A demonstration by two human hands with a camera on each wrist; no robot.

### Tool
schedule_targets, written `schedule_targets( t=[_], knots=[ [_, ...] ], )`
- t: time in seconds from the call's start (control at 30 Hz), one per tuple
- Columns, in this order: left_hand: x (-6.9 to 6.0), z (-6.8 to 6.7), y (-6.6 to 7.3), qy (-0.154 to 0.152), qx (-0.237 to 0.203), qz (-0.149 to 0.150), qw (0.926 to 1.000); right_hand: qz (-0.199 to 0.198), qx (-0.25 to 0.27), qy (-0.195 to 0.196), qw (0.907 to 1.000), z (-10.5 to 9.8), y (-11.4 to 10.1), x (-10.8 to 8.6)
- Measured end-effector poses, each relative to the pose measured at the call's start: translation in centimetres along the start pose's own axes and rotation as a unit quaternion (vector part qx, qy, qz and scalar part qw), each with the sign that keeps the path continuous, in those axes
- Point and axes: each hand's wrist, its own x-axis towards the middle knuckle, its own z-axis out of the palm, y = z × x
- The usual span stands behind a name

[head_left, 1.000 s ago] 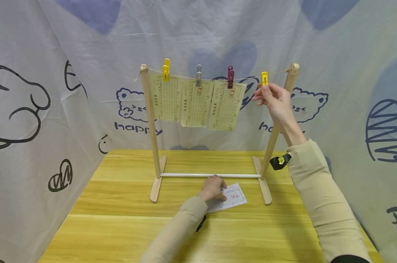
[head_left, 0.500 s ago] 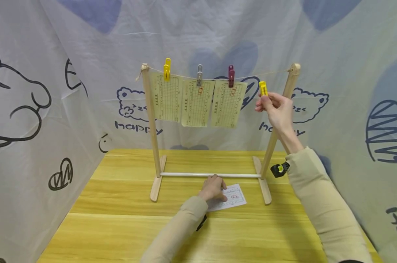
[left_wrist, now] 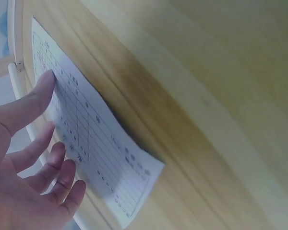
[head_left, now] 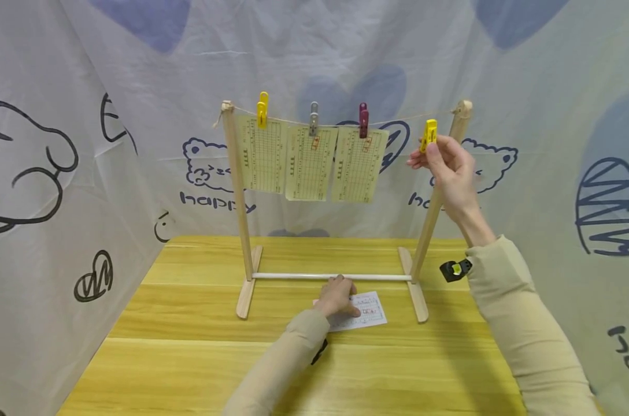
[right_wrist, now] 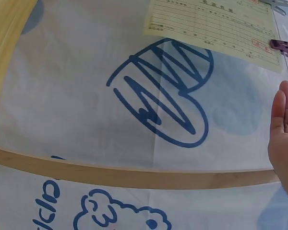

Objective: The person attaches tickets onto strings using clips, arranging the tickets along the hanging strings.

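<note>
In the head view my right hand point(head_left: 452, 170) pinches a yellow clothespin point(head_left: 428, 136) between thumb and fingers, just below the string point(head_left: 408, 118) near the right post. The right wrist view shows only part of that hand point(right_wrist: 284, 129). My left hand point(head_left: 337, 296) rests on a white printed slip point(head_left: 373, 311) on the table. In the left wrist view its thumb and loosely bent fingers lie over the slip point(left_wrist: 105, 148). Three yellowish printed sheets hang from the string: a left one point(head_left: 265, 159), a middle one point(head_left: 310, 167) and a right one point(head_left: 360, 167).
A yellow clothespin point(head_left: 262, 111), a grey one point(head_left: 314, 119) and a dark red one point(head_left: 363, 120) grip the sheets. Wooden posts, left point(head_left: 239, 196) and right point(head_left: 429, 231), carry the string. A white rod point(head_left: 293, 276) joins their feet above the wooden table point(head_left: 179, 323).
The yellow clothespin in my right hand has come off the string, dipped, then shifted right with the hand. My left hand has stayed in place on the slip, which has turned slightly.
</note>
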Motion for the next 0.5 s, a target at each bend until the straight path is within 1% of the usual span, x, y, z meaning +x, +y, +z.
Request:
schedule_targets(
  t=[0.1,0.2,0.3,0.4,0.43,0.5],
  knots=[
    [0.0,0.1,0.0,0.005,0.007,0.004,1.0000,-0.012,-0.001,0.008,0.9999,-0.2,-0.3,0.2],
    [0.0,0.1,0.0,0.008,-0.003,0.009,0.9999,-0.028,-0.010,0.018,0.9994,-0.4,-0.7,0.3],
    [-0.1,-0.1,0.0,-0.003,-0.036,0.012,0.9993,-0.044,-0.014,0.027,0.9986,-0.7,-0.9,0.4],
    [-0.1,-0.5,0.0,-0.017,-0.087,0.028,0.9957,-0.052,-0.017,0.044,0.9975,-1.0,-1.3,0.5],
    [-0.1,-0.8,0.0,-0.022,-0.101,0.038,0.9940,-0.056,-0.018,0.050,0.9970,-1.1,-1.4,0.6],
    [0.2,-1.4,0.1,-0.030,-0.124,0.071,0.9892,-0.061,-0.017,0.063,0.9960,-1.2,-1.6,0.7]
  ],
)
